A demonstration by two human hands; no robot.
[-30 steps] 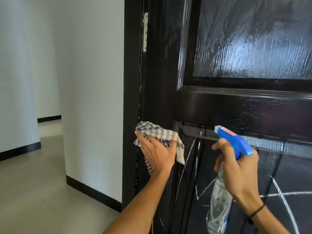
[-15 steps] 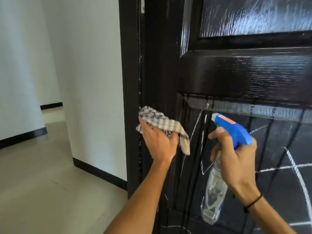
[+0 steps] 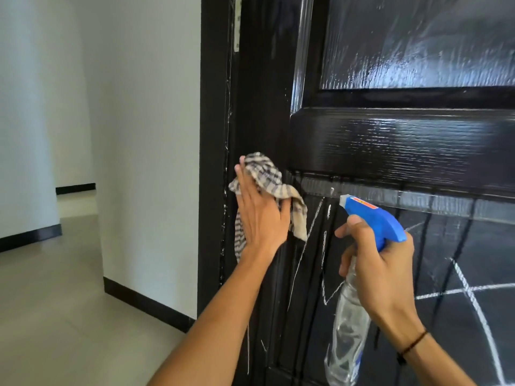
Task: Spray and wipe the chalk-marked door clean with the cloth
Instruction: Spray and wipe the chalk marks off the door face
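Here the left hand (image 3: 262, 218) presses 1 checked cloth (image 3: 263, 176) flat-fingered against the dark door's (image 3: 390, 146) left stile; wipe downward with firm pressure, following the wet runs. The right hand (image 3: 381, 274), fingers curled, grips 1 spray bottle (image 3: 370, 218) aimed at the lower panel's chalk lines (image 3: 468, 285).

A plain white wall (image 3: 145, 135) stands left of the doorway, a black skirting board (image 3: 145, 303) along its foot. Pale beige floor tiles (image 3: 55, 316) run into the corridor.
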